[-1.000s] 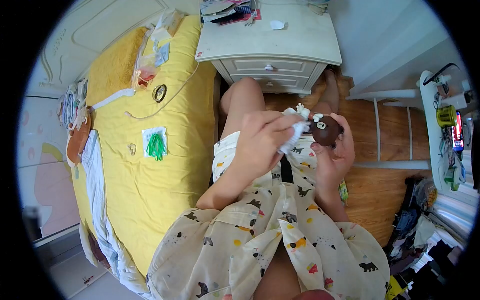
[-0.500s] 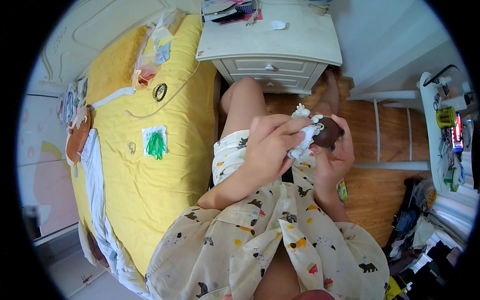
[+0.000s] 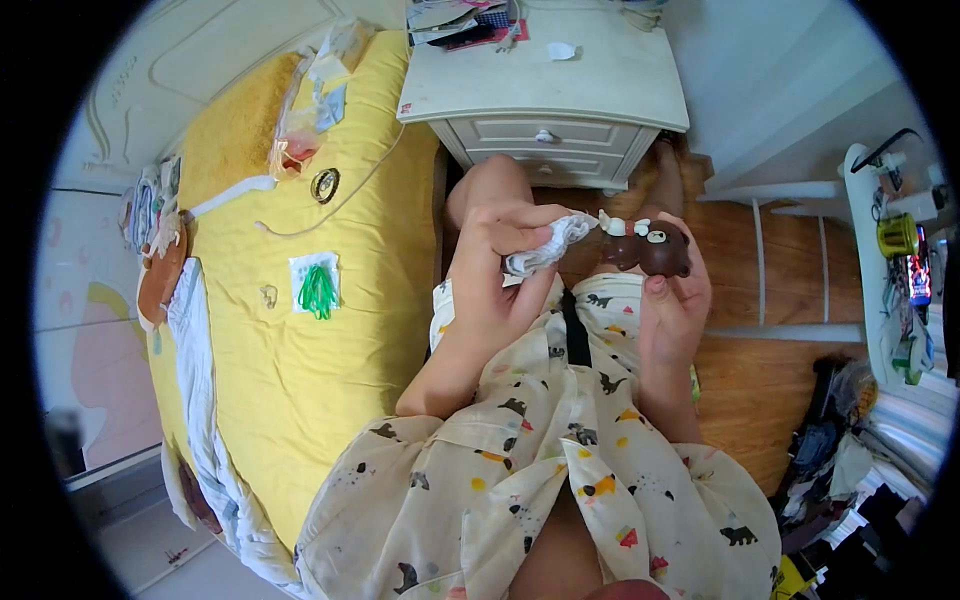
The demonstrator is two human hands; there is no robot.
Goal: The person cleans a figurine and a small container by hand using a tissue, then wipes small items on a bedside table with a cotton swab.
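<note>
My left hand (image 3: 497,245) is closed on a crumpled white cloth (image 3: 548,246), which bunches out past the fingertips. My right hand (image 3: 682,292) grips a brown bear figurine (image 3: 660,252) by its head, thumb below and fingers behind. The bear lies on its side with its pale muzzle up, and a small white figure is attached along its body. Cloth and figurine are slightly apart, above my lap. Under them are my patterned cream clothes (image 3: 600,430).
To the left is a bed with a yellow sheet (image 3: 370,400), holding a green bundle (image 3: 317,291), a dark bracelet (image 3: 324,185) and a cable. A white nightstand (image 3: 540,90) stands ahead. On the right, a white shelf (image 3: 868,250) carries a lit phone (image 3: 917,270) and a yellow-green tin (image 3: 896,236).
My left hand has drawn the cloth left, off the bear figurine. The bear has turned in my right hand, so its face and the white figure now show.
</note>
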